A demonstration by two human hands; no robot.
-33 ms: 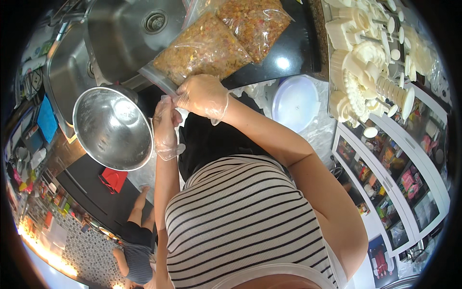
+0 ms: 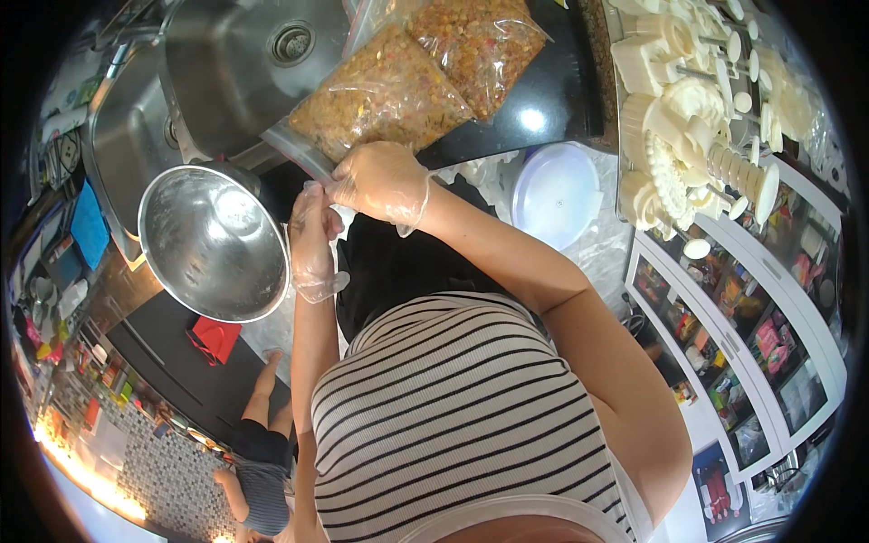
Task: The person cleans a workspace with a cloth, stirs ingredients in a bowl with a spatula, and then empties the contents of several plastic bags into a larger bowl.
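At the near edge of the dark tabletop (image 2: 563,104), working with gloved left hand (image 2: 311,237) and right hand (image 2: 382,181) at the zip strip (image 2: 297,150) of the front bag (image 2: 376,100), a clear one lying flat beside the sink (image 2: 226,86), holding chunky orange-brown filling (image 2: 398,77) and touching the back bag (image 2: 493,54). Clamping the right grip, fingers together, on the near end of the strip; bringing the left fingers up against the same spot, though not being able to tell whether truly pinching plastic there. Probably doing best by pressing both sides of the strip flat between thumb and finger, running along evenly from this end, checking for bits caught in the track and easing trapped air out. Bending the right elbow (image 2: 563,288) well out to the side, slanting across the body and showing the back of the hand. Pointing the left forearm (image 2: 314,353) nearly straight ahead, passing just beside the steel bowl (image 2: 213,244)
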